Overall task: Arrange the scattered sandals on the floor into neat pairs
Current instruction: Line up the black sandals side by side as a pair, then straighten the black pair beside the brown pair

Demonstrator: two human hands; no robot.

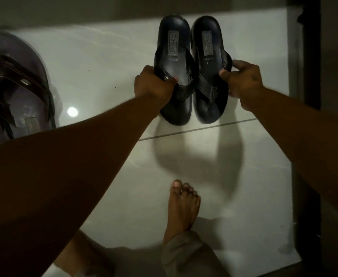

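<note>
Two black thong sandals are held side by side over the white tiled floor [234, 156], heels pointing away from me. My left hand [151, 83] grips the outer strap of the left black sandal [174, 47]. My right hand [244, 80] pinches the outer strap and edge of the right black sandal [208, 47]. The two soles almost touch along their inner edges. At the far left lies a purple sandal [18, 80] with dark straps, blurred, partly cut off by the frame edge and partly hidden behind my left forearm.
My bare foot [182, 204] stands on the tile below the sandals, with a trouser hem [184, 254] behind it. A dark vertical frame [311, 136] borders the floor on the right. A grey wall base [104, 9] runs along the top. A lamp reflection [72, 111] glares on the tile.
</note>
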